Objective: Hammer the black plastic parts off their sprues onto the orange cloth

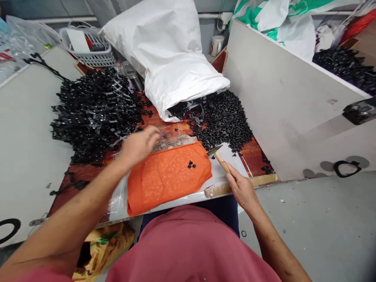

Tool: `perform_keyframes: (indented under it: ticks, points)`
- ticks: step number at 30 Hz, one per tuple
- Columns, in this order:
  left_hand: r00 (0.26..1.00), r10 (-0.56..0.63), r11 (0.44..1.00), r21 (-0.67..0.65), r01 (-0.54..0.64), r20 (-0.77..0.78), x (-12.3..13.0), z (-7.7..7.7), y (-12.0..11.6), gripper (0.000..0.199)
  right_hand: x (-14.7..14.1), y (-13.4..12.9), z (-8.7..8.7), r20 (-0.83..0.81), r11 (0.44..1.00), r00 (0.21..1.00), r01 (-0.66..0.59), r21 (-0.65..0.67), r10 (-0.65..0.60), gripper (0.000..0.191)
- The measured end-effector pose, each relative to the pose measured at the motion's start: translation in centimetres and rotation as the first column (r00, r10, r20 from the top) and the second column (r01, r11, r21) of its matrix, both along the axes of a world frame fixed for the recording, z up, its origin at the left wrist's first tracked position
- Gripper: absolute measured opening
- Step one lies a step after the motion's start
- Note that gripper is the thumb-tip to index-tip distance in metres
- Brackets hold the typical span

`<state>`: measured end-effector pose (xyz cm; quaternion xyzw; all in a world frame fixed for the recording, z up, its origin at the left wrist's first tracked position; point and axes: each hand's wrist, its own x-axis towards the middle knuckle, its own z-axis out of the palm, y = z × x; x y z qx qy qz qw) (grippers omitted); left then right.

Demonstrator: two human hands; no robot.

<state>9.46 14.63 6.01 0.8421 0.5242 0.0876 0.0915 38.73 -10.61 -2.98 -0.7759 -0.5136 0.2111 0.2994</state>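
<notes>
At six o'clock I wear a plain dusty-red shirt (188, 243), its sleeve (44, 275) showing near eight o'clock; dark navy cloth (230, 211) covers my lap.

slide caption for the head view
Right hand holding a wooden-handled tool beside the orange cloth, left hand blurred near its far edge, black parts heaped beyond.

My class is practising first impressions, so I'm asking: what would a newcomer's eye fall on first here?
Probably the bright orange cloth at the table's near edge, with a few small black pieces on it. Behind it, a big white sack has its mouth beside a heap of black pieces. Right of the cloth, the right hand grips a wooden-handled tool.
</notes>
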Motion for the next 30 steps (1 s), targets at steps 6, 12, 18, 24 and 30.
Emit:
perform_keyframes:
  ticks: [6, 12, 18, 24, 30]
  points:
    - [0.998, 0.013, 0.887, 0.462, 0.017, -0.06, -0.9, 3.7, 2.1, 0.041, 0.0, -1.1, -1.2, 0.084, 0.997, 0.996, 0.025, -0.066, -0.019, 0.049]
    - [0.797, -0.582, 0.782, -0.159, 0.603, 0.16, 6.5, -4.9, -3.5, 0.02, 0.0, -0.8, -1.1, 0.123, 0.994, 0.992, 0.016, -0.106, -0.003, 0.049]
    - [0.859, -0.513, 0.815, -0.314, 0.486, -0.001, 9.4, -6.0, -3.6, 0.019, 0.0, -1.1, -1.5, 0.111, 0.995, 0.994, 0.021, -0.093, -0.01, 0.048]
    - [0.785, -0.592, 0.777, 0.131, 0.616, -0.184, 7.3, -7.7, -3.2, 0.028, 0.1, -1.1, -1.7, 0.071, 0.998, 0.997, 0.005, -0.07, 0.0, 0.048]
    - [0.661, -0.732, 0.599, 0.31, 0.739, -0.162, 3.1, -9.1, -4.6, 0.027, 0.1, -1.0, -1.4, 0.031, 0.996, 0.999, -0.018, -0.083, 0.02, 0.048]
